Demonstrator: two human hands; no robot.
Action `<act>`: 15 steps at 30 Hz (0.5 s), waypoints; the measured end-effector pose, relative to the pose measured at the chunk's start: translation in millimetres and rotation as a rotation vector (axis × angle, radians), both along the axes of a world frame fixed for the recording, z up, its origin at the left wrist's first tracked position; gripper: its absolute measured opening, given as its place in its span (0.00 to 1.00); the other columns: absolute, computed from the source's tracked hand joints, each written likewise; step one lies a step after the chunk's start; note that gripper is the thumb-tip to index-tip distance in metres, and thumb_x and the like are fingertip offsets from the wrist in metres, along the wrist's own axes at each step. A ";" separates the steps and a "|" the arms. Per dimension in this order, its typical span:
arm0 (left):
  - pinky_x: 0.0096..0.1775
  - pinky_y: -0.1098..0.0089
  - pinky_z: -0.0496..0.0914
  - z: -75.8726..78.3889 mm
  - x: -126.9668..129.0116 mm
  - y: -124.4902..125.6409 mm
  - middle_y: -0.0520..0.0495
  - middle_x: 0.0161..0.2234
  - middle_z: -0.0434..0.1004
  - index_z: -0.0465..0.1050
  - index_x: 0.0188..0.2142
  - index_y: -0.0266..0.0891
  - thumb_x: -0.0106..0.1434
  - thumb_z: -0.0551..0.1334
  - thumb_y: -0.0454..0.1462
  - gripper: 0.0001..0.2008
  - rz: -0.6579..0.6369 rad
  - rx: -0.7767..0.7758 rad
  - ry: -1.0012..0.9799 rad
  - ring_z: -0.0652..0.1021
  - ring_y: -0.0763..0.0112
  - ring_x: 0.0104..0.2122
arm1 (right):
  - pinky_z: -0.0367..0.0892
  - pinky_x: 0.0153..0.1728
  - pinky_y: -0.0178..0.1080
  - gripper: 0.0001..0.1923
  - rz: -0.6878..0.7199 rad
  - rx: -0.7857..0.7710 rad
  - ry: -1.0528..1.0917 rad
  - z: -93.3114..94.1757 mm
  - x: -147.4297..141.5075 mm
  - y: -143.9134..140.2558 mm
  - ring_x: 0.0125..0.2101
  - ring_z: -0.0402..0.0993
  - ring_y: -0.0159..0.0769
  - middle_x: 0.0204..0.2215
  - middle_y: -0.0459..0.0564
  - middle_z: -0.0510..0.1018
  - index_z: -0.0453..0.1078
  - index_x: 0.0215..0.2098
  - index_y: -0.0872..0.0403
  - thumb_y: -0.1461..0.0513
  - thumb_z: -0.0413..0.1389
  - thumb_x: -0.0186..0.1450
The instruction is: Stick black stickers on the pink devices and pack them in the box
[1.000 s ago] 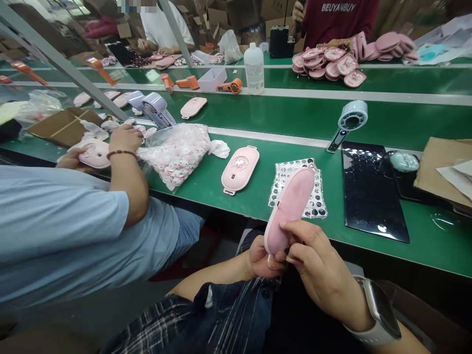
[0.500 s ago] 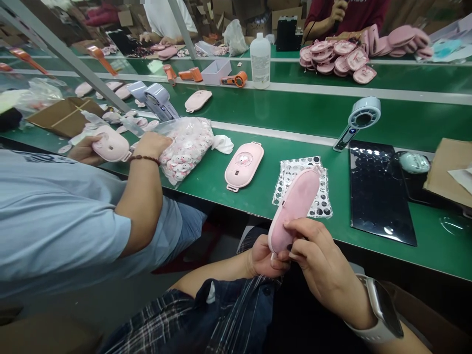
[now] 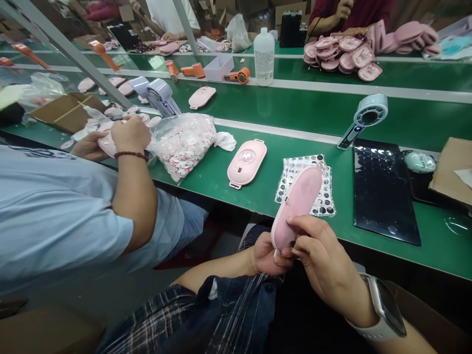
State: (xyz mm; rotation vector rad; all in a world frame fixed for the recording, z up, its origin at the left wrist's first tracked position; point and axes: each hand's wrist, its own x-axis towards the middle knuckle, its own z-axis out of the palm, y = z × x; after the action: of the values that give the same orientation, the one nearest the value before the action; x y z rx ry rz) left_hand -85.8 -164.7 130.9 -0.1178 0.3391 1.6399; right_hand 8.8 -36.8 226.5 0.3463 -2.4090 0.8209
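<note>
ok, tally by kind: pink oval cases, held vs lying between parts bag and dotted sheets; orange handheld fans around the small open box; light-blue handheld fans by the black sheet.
Held pink oval case: 1
Lying pink oval case: 1
Orange handheld fans: 3
Light-blue handheld fan: 1
Total: 6

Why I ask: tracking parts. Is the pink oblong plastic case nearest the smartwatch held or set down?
Held: the left hand grips the pink case near its lower end; right hand touches its face.

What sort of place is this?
Probably a small-product assembly workshop: long green worktop, heaped pink rounded plastic-looking casings, and a clear plastic bag full of small white-and-pink parts.
</note>
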 end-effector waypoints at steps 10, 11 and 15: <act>0.17 0.76 0.43 -8.1 -5.0 -3.7 0.53 0.23 0.63 0.76 0.36 0.32 0.57 0.66 0.31 0.06 -0.097 0.044 -0.105 0.53 0.84 0.18 | 0.69 0.53 0.41 0.08 -0.011 -0.010 0.009 -5.5 -0.8 -1.7 0.54 0.68 0.40 0.57 0.63 0.69 0.64 0.41 0.57 0.74 0.51 0.73; 0.17 0.76 0.43 -8.5 -5.2 -3.1 0.53 0.22 0.62 0.76 0.36 0.32 0.58 0.66 0.32 0.06 -0.104 0.048 -0.099 0.53 0.83 0.18 | 0.69 0.53 0.42 0.08 -0.012 -0.007 0.009 -6.3 -0.7 -1.8 0.54 0.67 0.40 0.57 0.63 0.69 0.64 0.41 0.57 0.74 0.51 0.73; 0.18 0.76 0.44 -8.8 -3.7 -0.8 0.54 0.20 0.60 0.77 0.34 0.32 0.57 0.69 0.35 0.07 -0.075 0.012 0.012 0.52 0.83 0.17 | 0.68 0.56 0.44 0.09 -0.009 0.001 0.001 -7.4 -0.3 -2.2 0.55 0.68 0.41 0.56 0.62 0.72 0.64 0.41 0.57 0.75 0.50 0.72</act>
State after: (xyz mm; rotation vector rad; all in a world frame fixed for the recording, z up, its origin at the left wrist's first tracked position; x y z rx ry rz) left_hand -89.4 -165.5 122.0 -0.0854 0.3391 1.5685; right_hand 8.5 -38.9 219.1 0.3366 -2.4082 0.8153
